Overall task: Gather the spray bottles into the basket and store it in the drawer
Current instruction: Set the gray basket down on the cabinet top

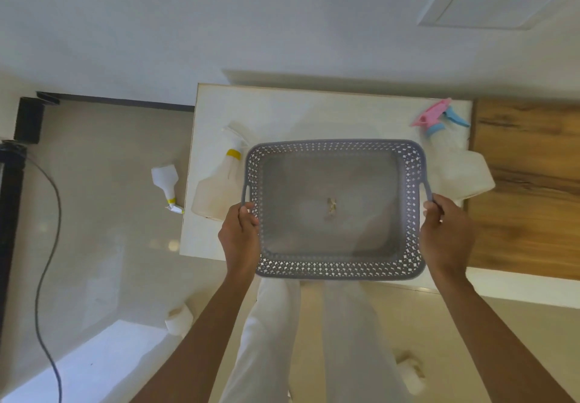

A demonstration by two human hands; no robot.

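Observation:
I hold a grey perforated basket [334, 269] level over the white cabinet top [301, 111]. My left hand [240, 233] grips its left handle and my right hand [445, 233] grips its right handle. Inside the basket lies only a small scrap. A clear spray bottle with a yellow collar and white trigger [219, 176] stands just left of the basket. On the right stands a clear spray bottle with a pink and blue trigger [455, 158], partly behind the basket rim. A third white bottle with a yellow band [166, 183] lies on the floor to the left.
A wooden surface [527, 183] adjoins the cabinet top on the right. A black cable [47, 261] runs across the tiled floor at left, near a dark stand [28, 120]. My white-trousered legs [314, 340] are below the basket. No drawer is visible.

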